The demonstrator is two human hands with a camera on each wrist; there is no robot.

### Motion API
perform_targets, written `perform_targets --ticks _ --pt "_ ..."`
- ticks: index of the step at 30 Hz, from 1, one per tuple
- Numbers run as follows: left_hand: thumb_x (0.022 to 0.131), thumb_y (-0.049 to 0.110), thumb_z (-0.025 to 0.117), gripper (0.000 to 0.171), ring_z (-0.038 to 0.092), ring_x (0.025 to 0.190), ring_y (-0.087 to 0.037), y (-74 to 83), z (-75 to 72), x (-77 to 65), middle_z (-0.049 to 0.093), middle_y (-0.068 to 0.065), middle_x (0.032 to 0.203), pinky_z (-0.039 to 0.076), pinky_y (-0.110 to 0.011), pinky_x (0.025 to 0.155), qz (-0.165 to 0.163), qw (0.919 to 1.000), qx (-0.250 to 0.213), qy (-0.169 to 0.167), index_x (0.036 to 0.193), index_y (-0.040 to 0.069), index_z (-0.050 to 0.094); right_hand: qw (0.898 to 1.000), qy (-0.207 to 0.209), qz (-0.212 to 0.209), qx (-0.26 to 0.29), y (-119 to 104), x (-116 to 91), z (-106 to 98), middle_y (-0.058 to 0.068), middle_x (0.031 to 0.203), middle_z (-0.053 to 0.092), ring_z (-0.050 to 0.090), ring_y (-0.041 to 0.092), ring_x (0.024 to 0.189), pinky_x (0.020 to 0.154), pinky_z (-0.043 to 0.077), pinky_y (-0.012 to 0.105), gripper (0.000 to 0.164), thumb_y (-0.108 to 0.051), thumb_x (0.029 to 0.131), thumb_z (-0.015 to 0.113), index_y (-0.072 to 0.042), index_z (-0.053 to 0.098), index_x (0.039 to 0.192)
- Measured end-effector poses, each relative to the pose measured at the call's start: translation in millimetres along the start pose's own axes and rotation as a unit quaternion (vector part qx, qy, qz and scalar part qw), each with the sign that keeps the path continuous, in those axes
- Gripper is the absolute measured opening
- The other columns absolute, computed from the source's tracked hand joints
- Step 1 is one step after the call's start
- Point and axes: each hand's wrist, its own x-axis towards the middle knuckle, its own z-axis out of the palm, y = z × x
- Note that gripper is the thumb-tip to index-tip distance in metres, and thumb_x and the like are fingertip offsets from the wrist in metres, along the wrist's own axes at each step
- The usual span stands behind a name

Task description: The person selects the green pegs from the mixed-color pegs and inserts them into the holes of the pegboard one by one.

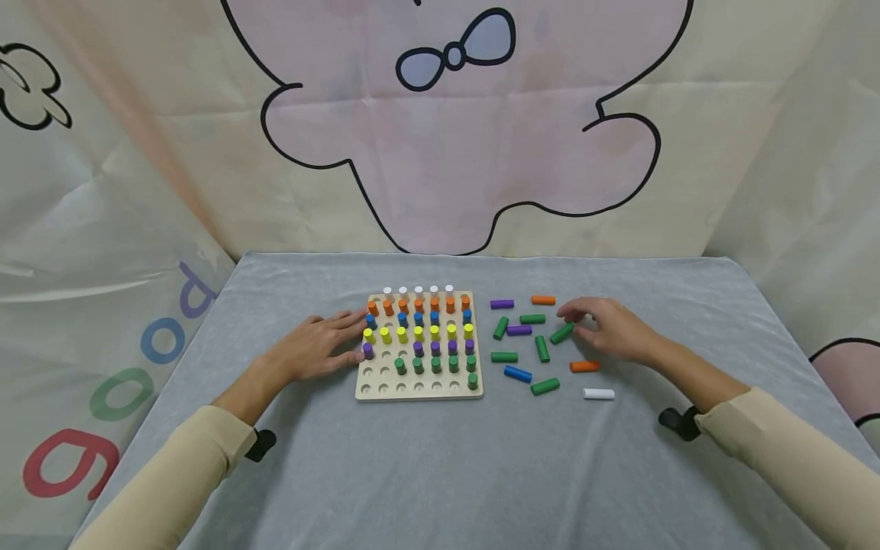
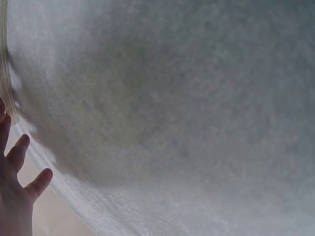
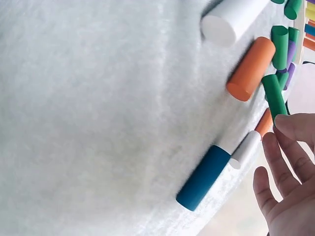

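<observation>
A pale wooden pegboard [image 1: 421, 392] lies left of centre, with upright pegs in rows of white, orange, blue, yellow, purple and green. My left hand [image 1: 319, 345] rests with spread fingers against its left edge. In the left wrist view, fingers [image 2: 38, 184] reach toward the board's side [image 2: 6, 83]. To the right of the board, my right hand [image 1: 615, 330] pinches a green peg [image 1: 561, 333] between thumb and fingertips. The right wrist view shows that green peg [image 3: 274, 93] tilted, its lower end at the thumb. Bare holes show in the board's lower left.
Loose pegs lie between the board and my right hand: several green ones [image 1: 542, 349], two purple [image 1: 502, 304], a blue [image 1: 518, 374], orange [image 1: 585, 367] and white [image 1: 599, 394]. In the right wrist view, another blue peg [image 3: 203, 178] lies on the grey cloth [image 1: 412, 473].
</observation>
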Motion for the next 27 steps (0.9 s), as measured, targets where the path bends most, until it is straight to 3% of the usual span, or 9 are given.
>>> perform_targets --ticks 17,27 --pt "0.098 0.060 0.047 0.075 0.029 0.147 -0.034 -0.5 0.1 0.5 0.028 -0.008 0.162 0.032 -0.066 0.106 -0.002 1.0000 0.001 -0.002 0.154 0.011 0.036 0.999 0.014 -0.013 0.028 -9 6 2 0.013 0.108 0.071 0.065 0.027 0.099 0.088 0.051 0.054 0.034 0.009 0.085 0.070 0.001 0.067 0.118" --pt "0.098 0.058 0.049 0.074 0.031 0.146 -0.035 -0.2 0.4 0.5 0.028 -0.009 0.162 0.034 -0.065 0.105 0.000 1.0000 0.004 0.000 0.154 0.011 0.038 0.997 0.045 -0.027 0.053 -14 9 13 0.008 0.101 0.072 0.065 0.022 0.092 0.078 0.053 0.042 0.032 0.005 0.084 0.075 0.000 0.069 0.114"
